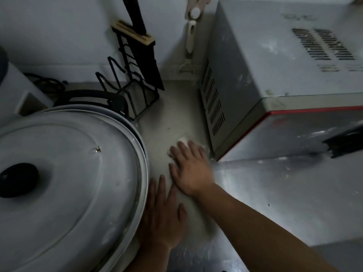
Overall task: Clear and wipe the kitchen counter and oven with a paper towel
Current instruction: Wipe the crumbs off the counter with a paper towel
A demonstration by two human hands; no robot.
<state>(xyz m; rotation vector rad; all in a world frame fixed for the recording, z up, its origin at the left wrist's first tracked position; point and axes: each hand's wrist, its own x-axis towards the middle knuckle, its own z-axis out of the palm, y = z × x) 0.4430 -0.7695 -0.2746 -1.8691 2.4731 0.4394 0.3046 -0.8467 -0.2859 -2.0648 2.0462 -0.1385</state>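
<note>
So right hand (191, 169) has its fingers spread flat, pressing a paper towel (184, 139) on the surface (172, 114) beside the oven (275, 79), left hand (164, 214) flat by the pot lid (64, 189), no readable writing anywhere.

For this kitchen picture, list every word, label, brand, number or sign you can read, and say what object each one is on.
None can be read.
Oven: a faint dark mark on its top near the back, too blurred to read.
Oven front, below the red edge: a reddish smear, perhaps lettering, too blurred to read.
Large pot lid, knife rack: no writing shows.
</note>
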